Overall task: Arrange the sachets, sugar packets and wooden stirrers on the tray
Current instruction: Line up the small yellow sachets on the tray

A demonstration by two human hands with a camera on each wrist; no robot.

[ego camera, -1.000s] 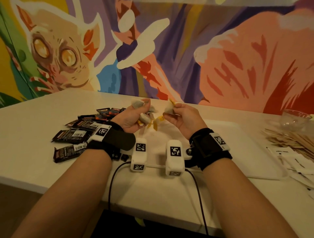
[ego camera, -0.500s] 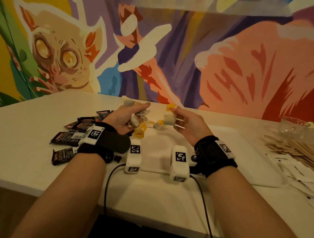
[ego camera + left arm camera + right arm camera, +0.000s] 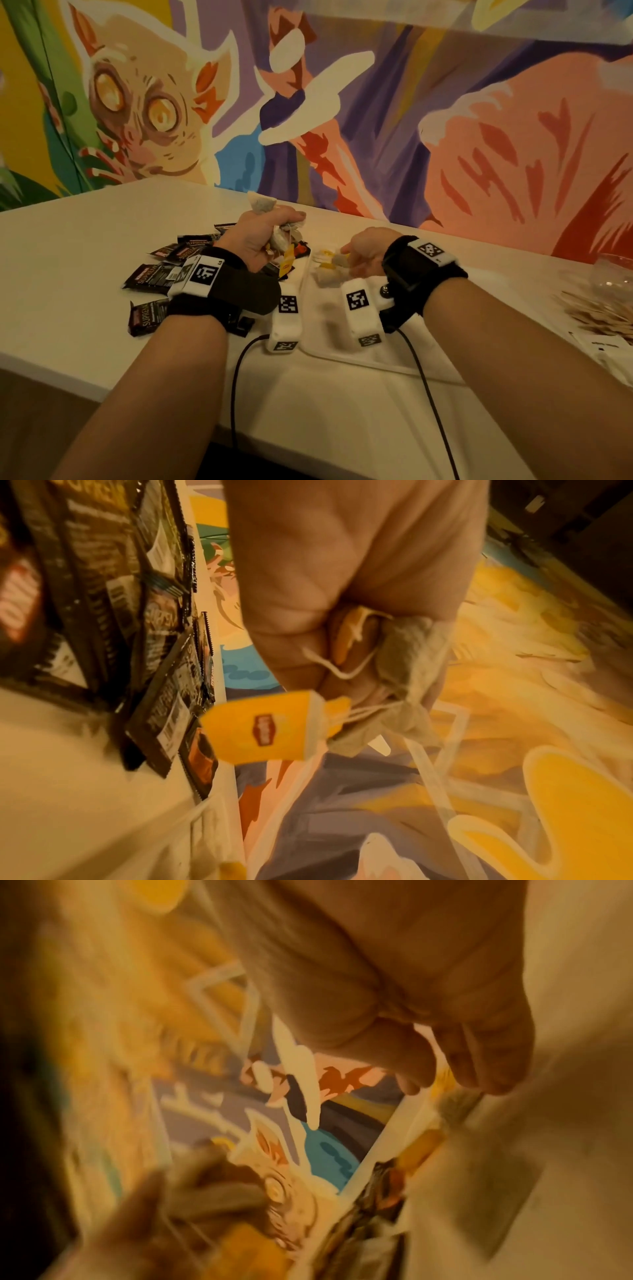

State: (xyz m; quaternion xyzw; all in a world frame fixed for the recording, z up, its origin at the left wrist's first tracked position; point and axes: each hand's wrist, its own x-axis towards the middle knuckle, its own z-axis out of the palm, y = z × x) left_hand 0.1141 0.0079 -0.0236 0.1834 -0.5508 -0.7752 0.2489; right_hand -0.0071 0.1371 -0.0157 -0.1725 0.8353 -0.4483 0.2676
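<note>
My left hand (image 3: 270, 236) is raised over the tray's left edge and grips a bunch of tea bags (image 3: 411, 647); a yellow tag (image 3: 263, 729) dangles from it on a string. My right hand (image 3: 351, 257) is low over the left end of the white tray (image 3: 342, 349), and its fingertips (image 3: 479, 1074) pinch a single tea bag (image 3: 338, 260). Two more tea bags (image 3: 325, 278) lie on the tray just below it. The right wrist view is blurred.
Black sachets (image 3: 154, 277) lie scattered on the table left of the tray. Wooden stirrers (image 3: 603, 308), white sugar packets (image 3: 613, 346) and a clear glass (image 3: 616, 274) are at the far right. Two cables run off the table's front edge.
My right hand has come down and forward from mid-air to the tray's left end with one tea bag. My left hand keeps the bunch and has lifted slightly.
</note>
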